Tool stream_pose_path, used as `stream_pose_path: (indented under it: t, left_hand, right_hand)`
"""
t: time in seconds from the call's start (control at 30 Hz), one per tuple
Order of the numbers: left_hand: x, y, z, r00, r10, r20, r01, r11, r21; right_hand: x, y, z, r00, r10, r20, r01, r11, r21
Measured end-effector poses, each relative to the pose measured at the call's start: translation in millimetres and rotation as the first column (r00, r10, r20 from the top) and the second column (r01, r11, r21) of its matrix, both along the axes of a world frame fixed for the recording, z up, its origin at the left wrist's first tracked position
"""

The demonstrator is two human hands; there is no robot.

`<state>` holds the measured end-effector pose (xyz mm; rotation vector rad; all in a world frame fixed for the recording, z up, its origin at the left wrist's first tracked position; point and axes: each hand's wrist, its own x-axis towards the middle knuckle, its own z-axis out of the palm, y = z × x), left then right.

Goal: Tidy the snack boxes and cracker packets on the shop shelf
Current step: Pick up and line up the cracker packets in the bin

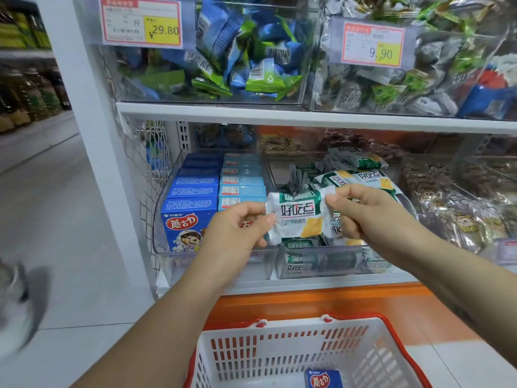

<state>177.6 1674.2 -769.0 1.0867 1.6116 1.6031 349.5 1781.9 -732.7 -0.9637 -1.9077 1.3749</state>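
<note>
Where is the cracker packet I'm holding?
Head view, centre: the cracker packet is pinched between the left hand and right hand, in front of the clear bin of matching packets.

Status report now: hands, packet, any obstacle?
The left hand and right hand pinch the cracker packet by its ends. Held over packet bin. No obstacle seen.

Left hand, right hand pinch cracker packet ends above clear bin

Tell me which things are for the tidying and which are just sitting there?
For the job: cracker packet pinched by left hand and right hand; packet pile in its tray; blue snack boxes.
Just there: sweets tubs, price tags, basket, oil bottles.
</note>
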Motion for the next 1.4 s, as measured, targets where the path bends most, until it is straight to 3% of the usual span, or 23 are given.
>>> stream_pose_path:
  t: [0.1,0.2,0.33,0.57,0.73,0.83,1.03,1.1,1.23,1.4]
  left_hand:
    - [1.8,0.4,0.2,0.997,-0.035,0.073,0.033,0.999,0.026]
    - [3.6,0.6,2.1,0.972,-0.082,0.22,0.071,0.996,0.058]
    - [7.3,1.2,-2.0,0.998,-0.012,0.069,0.005,0.996,0.088]
    - [6.9,5.2,-4.3,0.992,0.014,0.123,-0.036,0.983,0.179]
    - [4.9,4.3,-5.6,0.999,0.035,0.005,-0.035,0.98,0.197]
    - [7.2,2.5,-0.7,1.0,0.003,-0.007,-0.001,0.982,0.19]
    - [12.4,-2.0,4.1,0.998,-0.065,-0.015,0.066,0.986,0.151]
    - [12.6,-3.2,3.4,0.998,-0.064,-0.012,0.065,0.987,0.148]
    - [15.4,0.5,-1.5,0.994,-0.044,-0.097,0.051,0.996,0.079]
    - [17.6,11.9,-7.1,0.992,-0.077,-0.101,0.093,0.983,0.158]
  right_hand:
    - [-0.8,-6.9,1.8,0.989,0.06,-0.136,-0.074,0.993,-0.095]
    - [3.2,-7.4,-0.8,0.989,0.049,-0.137,-0.062,0.994,-0.085]
    - [6.9,-13.2,-3.5,0.997,0.048,-0.061,-0.04,0.991,0.124]
    - [6.8,-7.8,-10.4,0.995,0.046,-0.084,-0.039,0.995,0.087]
    - [7.6,-9.0,-12.1,0.995,0.055,-0.087,-0.045,0.993,0.114]
    - [8.2,-8.8,-11.7,0.992,0.066,-0.109,-0.064,0.998,0.028]
    - [4.5,-10.0,-5.4,0.953,0.006,-0.302,-0.088,0.962,-0.259]
    - [6.1,-9.5,-5.1,0.957,0.018,-0.289,-0.079,0.977,-0.2]
    - [10.6,-11.8,-8.5,0.998,0.004,-0.068,0.001,0.996,0.085]
    - [8.9,-7.7,-1.3,0.999,0.008,0.053,-0.019,0.979,0.203]
